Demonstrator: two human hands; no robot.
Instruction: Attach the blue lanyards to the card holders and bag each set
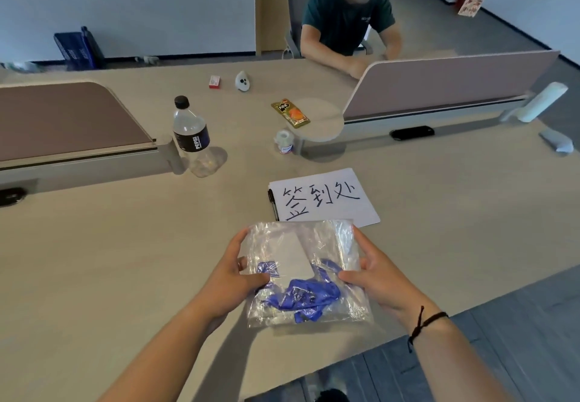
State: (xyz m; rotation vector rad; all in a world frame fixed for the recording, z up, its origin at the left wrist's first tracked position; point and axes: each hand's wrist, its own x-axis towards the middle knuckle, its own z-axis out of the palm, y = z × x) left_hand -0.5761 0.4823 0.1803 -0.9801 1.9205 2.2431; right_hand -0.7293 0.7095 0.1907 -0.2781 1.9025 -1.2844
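clear bag (345, 276) lengthwise away, both hands gripping

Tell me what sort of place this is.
Most likely an open-plan office: a long shared desk with divider screens, a person in a swivel office chair opposite, and a handwritten paper sign suggesting a makeshift sign-in spot.

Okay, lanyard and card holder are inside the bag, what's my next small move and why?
Probably set the clear plastic bag down on the beige table: the blue lanyard and white card holder already sit inside, and both hands grip its edges.
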